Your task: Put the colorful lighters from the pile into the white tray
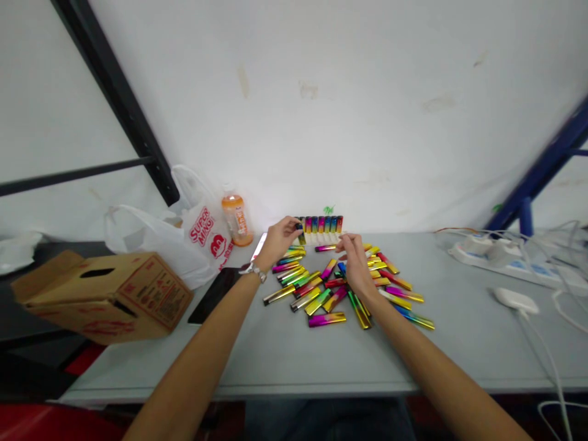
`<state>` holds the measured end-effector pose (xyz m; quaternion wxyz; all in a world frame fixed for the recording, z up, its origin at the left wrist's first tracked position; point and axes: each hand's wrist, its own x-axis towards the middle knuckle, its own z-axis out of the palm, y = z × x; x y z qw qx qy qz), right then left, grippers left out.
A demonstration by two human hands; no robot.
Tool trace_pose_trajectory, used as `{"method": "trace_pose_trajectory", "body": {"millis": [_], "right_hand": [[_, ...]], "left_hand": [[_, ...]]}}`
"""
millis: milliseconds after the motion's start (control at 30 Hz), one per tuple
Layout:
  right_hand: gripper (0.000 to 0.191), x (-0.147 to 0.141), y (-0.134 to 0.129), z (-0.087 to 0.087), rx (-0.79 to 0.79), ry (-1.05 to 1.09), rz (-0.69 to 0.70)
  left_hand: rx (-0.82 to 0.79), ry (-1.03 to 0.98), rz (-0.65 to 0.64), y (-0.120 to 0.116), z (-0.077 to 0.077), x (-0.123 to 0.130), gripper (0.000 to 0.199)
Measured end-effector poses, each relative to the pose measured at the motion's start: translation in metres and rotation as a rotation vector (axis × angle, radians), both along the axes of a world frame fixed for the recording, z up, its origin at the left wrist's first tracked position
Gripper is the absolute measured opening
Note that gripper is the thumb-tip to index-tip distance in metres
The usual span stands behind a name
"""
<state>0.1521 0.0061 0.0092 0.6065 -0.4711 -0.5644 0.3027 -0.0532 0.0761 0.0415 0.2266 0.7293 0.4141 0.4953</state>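
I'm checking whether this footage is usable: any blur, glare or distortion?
Head view: large lettering on the white bag reads, but small print on the cardboard box blurs; shiny coloured pieces show glints; the black post and blue post splay apart upward, suggesting wide-angle distortion.

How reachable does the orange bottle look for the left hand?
Probably yes: the bottle stands to the left of the left hand, with nothing tall visible between them, though that hand seems busy with a lighter.

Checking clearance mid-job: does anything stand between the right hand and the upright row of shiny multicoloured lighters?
Nothing visible does. The right hand is at the right end of the upright row; loose shiny lighters lie around the hand.
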Motion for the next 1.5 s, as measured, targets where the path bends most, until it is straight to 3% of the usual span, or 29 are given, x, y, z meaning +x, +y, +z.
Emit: {"method": "trace_pose_trajectory", "body": {"millis": [167, 333, 700, 1033, 1200, 1333, 1500], "right_hand": [[0.037, 0.001, 0.002, -0.002, -0.014, -0.012, 0.070], [0.044, -0.004, -0.002, -0.004, -0.026, -0.043, 0.150], [0.055, -0.004, 0.005, -0.010, -0.054, -0.025, 0.203], [0.059, -0.007, 0.001, -0.004, -0.101, -0.009, 0.223], [0.060, -0.008, 0.002, -0.004, -0.104, -0.017, 0.241], [0.056, -0.006, 0.008, 0.001, -0.074, -0.069, 0.226], [0.028, 0.006, 0.031, 0.010, 0.026, -0.406, 0.113]], "left_hand": [[-0.003, 0.171, 0.006, 0.057, -0.004, -0.020, 0.016], [0.013, 0.238, -0.032, 0.081, -0.012, -0.018, 0.015], [-0.052, 0.238, -0.065, 0.092, -0.004, -0.019, 0.019], [-0.054, 0.181, -0.053, 0.095, -0.015, -0.021, 0.021], [0.043, 0.259, -0.007, 0.095, -0.023, -0.021, 0.023], [0.221, 0.405, 0.091, 0.092, -0.029, -0.019, 0.021], [0.354, 0.630, 0.275, 0.077, -0.027, -0.014, 0.033]]}}
